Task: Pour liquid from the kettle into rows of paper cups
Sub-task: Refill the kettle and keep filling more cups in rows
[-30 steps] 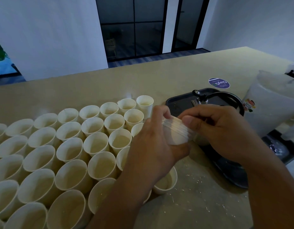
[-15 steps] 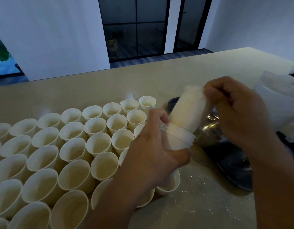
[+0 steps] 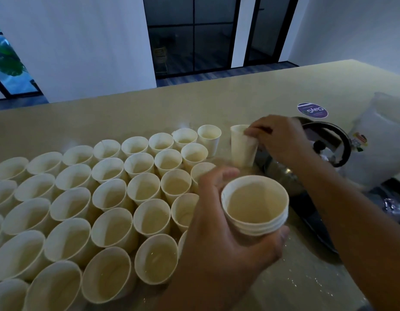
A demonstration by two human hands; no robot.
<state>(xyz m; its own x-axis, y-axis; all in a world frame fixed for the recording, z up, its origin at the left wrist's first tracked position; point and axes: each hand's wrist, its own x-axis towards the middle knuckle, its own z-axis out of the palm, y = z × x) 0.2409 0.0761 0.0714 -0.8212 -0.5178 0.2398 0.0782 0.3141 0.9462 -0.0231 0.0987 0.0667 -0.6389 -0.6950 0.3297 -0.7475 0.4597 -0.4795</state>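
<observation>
Rows of white paper cups [image 3: 109, 194] stand packed together on the left of the beige counter [image 3: 127, 113]. My left hand [image 3: 219, 225] grips a short stack of nested cups [image 3: 255, 205], mouths up, near the rows' right edge. My right hand [image 3: 282, 140] pinches the rim of a single cup [image 3: 241, 147] held upright at the far right end of the back row. Behind my right hand is a metal kettle with a black handle [image 3: 338, 140], standing on a black tray [image 3: 316, 223] and partly hidden by my arm.
A white plastic bag [image 3: 383, 140] lies at the right edge next to the kettle. A round purple sticker [image 3: 312, 110] is on the counter behind it. Droplets speckle the counter near the front right. Beyond the counter are a white wall and dark windows.
My right hand pulled one cup off the stack and carried it away to the far end of the back row. My left hand turned the remaining stack mouth up and lowered it.
</observation>
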